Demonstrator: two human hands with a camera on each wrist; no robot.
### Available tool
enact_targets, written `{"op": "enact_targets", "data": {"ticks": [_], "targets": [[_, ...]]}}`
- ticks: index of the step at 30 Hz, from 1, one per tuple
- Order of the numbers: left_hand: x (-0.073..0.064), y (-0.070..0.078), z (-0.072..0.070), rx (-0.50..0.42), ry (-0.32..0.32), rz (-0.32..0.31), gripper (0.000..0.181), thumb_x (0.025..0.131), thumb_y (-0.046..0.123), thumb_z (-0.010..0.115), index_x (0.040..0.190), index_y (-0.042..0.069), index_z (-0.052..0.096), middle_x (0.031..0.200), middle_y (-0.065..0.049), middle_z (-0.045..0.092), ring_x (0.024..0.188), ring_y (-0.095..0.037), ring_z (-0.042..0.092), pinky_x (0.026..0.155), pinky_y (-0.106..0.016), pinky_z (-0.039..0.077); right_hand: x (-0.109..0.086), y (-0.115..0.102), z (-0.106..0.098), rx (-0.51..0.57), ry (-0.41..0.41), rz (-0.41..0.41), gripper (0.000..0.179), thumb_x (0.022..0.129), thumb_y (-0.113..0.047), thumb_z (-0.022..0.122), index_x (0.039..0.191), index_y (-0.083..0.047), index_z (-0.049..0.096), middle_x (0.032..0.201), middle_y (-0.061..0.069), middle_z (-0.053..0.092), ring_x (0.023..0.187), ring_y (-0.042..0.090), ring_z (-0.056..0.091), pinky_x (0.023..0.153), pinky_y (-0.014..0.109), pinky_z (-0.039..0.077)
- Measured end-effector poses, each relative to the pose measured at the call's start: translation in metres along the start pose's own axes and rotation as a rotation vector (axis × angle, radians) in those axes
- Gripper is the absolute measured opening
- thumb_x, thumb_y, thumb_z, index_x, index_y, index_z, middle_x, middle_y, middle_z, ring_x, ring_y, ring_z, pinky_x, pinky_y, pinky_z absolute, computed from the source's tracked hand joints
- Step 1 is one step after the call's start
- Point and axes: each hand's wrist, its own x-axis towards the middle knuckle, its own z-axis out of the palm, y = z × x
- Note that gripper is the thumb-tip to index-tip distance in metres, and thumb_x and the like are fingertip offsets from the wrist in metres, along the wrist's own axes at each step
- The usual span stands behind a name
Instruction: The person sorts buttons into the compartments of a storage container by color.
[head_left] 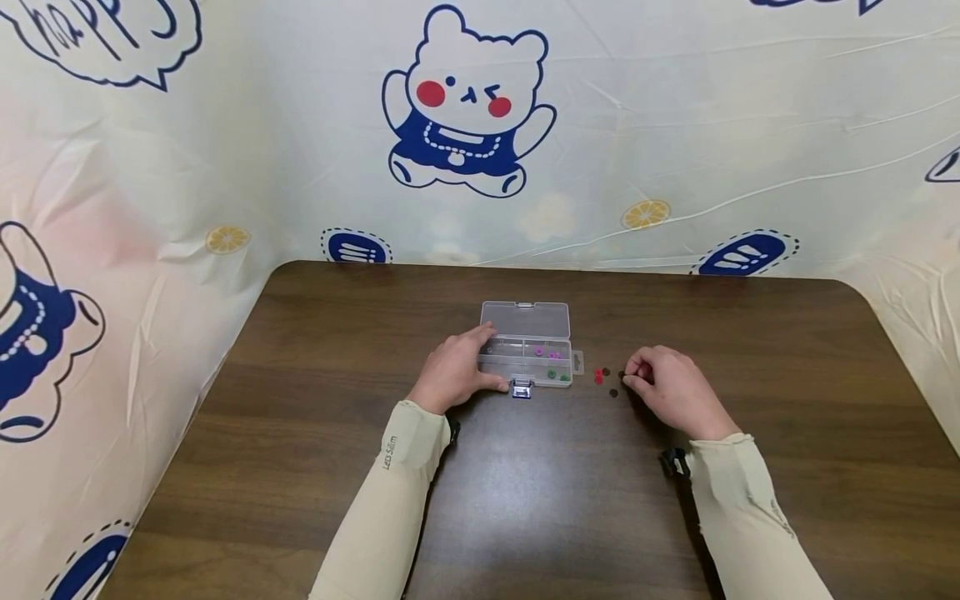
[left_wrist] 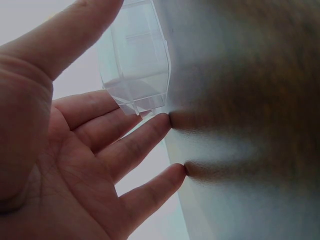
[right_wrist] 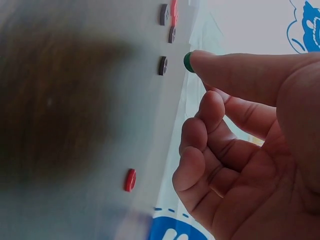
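A clear plastic compartment box [head_left: 525, 360] stands on the table, its lid [head_left: 525, 320] laid back. My left hand [head_left: 455, 367] holds the box's left end, thumb at the front side and fingers at the back. In the left wrist view, the box [left_wrist: 136, 55] lies between thumb and fingers. Purple buttons [head_left: 546, 353] lie in the back right compartment, green buttons [head_left: 557, 374] at the front right. To the right of the box, my right hand [head_left: 670, 387] pinches a green button [right_wrist: 188, 62] between thumb and index finger. Loose dark buttons [head_left: 613, 392] and red buttons [head_left: 597, 376] lie beside it.
The brown wooden table [head_left: 540, 500] ends at the back against a printed cloth [head_left: 600, 150]. A hanging tab [head_left: 577, 362] sticks out from the box's right side. At its front edge sits a shiny latch-like piece [head_left: 521, 389].
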Motion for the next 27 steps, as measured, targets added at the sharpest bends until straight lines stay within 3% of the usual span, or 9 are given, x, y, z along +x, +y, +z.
{"op": "enact_targets", "data": {"ticks": [27], "targets": [[0.000,-0.001,0.001,0.003,0.009,-0.005,0.090,0.073,0.041,0.090,0.147,0.006,0.051,0.157,-0.006,0.042,0.138,-0.030,0.047,0.108,-0.048,0.043,0.012,-0.024,0.007,0.016,0.033,-0.062,0.007,0.091,-0.009,0.074,0.088,-0.008,0.067,0.081,0.005,0.056,0.075,0.023,0.051,0.069,0.037,0.044]]}}
